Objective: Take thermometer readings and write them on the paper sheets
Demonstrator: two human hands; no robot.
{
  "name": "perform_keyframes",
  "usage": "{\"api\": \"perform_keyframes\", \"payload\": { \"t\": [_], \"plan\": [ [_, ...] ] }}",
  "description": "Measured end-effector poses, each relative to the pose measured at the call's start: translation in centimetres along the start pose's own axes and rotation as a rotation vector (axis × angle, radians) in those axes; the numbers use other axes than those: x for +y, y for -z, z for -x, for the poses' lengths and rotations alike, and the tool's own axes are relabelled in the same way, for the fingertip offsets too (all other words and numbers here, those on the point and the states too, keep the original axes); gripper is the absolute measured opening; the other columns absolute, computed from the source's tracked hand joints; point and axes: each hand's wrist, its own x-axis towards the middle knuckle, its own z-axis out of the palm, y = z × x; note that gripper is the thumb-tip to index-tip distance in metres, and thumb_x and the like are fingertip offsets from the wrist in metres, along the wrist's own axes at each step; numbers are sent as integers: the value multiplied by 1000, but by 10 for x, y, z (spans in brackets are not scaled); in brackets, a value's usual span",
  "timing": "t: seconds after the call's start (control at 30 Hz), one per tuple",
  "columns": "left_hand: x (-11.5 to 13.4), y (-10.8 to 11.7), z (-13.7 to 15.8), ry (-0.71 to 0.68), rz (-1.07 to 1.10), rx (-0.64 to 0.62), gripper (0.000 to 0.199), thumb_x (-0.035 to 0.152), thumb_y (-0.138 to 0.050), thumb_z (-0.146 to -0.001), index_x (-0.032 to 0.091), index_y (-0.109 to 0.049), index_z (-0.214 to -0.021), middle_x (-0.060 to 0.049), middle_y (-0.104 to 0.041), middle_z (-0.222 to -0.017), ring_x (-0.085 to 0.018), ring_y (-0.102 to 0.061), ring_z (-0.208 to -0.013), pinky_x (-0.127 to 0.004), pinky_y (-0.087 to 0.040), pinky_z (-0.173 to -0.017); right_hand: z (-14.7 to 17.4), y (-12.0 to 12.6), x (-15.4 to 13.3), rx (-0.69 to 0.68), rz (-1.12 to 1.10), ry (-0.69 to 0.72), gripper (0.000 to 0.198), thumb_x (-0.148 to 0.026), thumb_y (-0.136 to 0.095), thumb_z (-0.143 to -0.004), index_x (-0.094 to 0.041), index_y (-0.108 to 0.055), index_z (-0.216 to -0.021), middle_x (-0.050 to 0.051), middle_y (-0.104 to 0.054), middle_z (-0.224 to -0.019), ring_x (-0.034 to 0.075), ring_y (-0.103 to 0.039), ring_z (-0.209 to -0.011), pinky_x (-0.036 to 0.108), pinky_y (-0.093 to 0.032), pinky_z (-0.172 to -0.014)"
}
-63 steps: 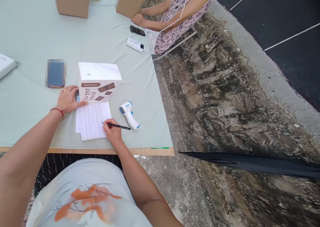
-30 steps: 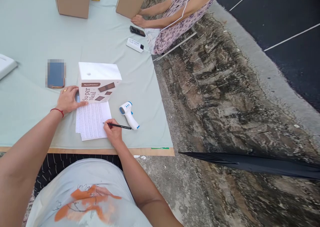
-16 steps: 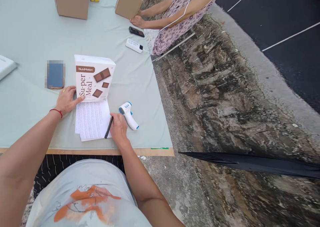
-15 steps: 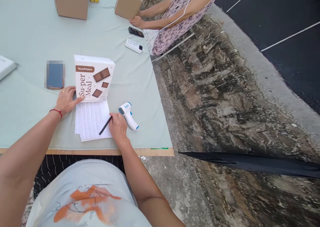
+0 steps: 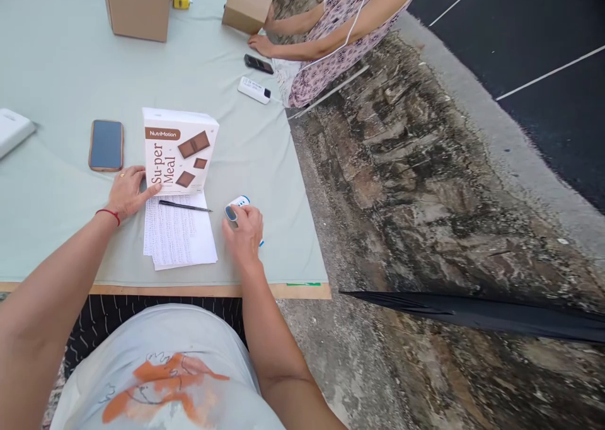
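My left hand (image 5: 127, 191) is at the lower left corner of a white NutriMotion "Su-per Meal" box (image 5: 182, 156). Its thumb lies across the front and the fingers are at the left edge, gripping the corner. The box stands upright at the top of several written sheets of paper (image 5: 179, 241). A black pen (image 5: 184, 206) lies across the sheets just below it. To the right of the paper, my right hand (image 5: 244, 229) closes over a white and blue infrared thermometer (image 5: 237, 202). The hand covers most of its handle; the head and the blue handle end show.
A phone (image 5: 106, 145) lies left of the box, with a white device (image 5: 14, 130) farther left. Cardboard boxes (image 5: 139, 11) and a yellow item (image 5: 180, 0) are at the back. Another person's hand (image 5: 261, 45) is near a carton (image 5: 248, 4), a black device (image 5: 258, 63) and a white device (image 5: 254, 89).
My right hand has let go of the pen, which now lies on the paper, and has moved right onto the thermometer. My left hand stays at the box. The other person's carton has tilted.
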Motion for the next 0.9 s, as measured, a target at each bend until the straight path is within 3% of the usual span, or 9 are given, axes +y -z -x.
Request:
{"api": "perform_keyframes", "payload": {
  "t": [0.1, 0.23, 0.33, 0.5, 0.63, 0.9],
  "plan": [
    [-1, -1, 0, -1, 3, 16, 76, 80, -40, -97, 22, -74, -133, -16, -65, -149, -44, -54, -142, -64, -39, -124, -2, 15, 26, -25, 99, -190, 55, -43, -78, -85, -21, -66, -134, 18, -61, -131, 36, -58, -123, 51, -50, -101],
    [-2, -1, 0, 5, 3, 12, 82, 79, -32, -98, 19, -75, -134, -18, -65, -149, -42, -55, -141, -61, -40, -124, -4, 21, 35, -178, -5, -334, 44, -53, -74, -84, -21, -69, -114, 13, -68, -109, 32, -63, -107, 43, -51, -90],
    [-3, -1, 0, 3, -5, 6, 82, 78, -31, -99, 18, -76, -133, -19, -66, -148, -41, -55, -142, -59, -39, -124, -4, 17, 10, -178, -349, -355, 40, -58, -69, -84, -22, -68, -101, 6, -68, -94, 24, -60, -88, 36, -50, -78],
    [-6, -3, 0, 1, -16, 39, 78, 76, -31, -100, 22, -77, -133, -17, -68, -145, -41, -57, -139, -61, -41, -122, -6, -6, -62, -300, -905, -264, 46, -69, -61, -90, -25, -58, -80, -2, -57, -70, 16, -51, -64, 29, -46, -61],
    [-5, -3, 0, 11, -26, 31, 81, 77, -28, -100, 21, -78, -132, -17, -67, -146, -41, -56, -140, -60, -41, -123, -13, -30, -91, -304, -971, -284, 53, -77, -62, -86, -27, -50, -75, -4, -50, -63, 14, -47, -60, 28, -45, -56],
    [-1, -4, 0, 19, -23, 46, 85, 79, -26, -101, 19, -77, -132, -18, -66, -148, -40, -56, -141, -57, -39, -125, -19, -42, -87, -368, -975, -322, 52, -74, -67, -76, -25, -61, -89, -2, -57, -73, 18, -57, -76, 29, -51, -65]
  ]
}}
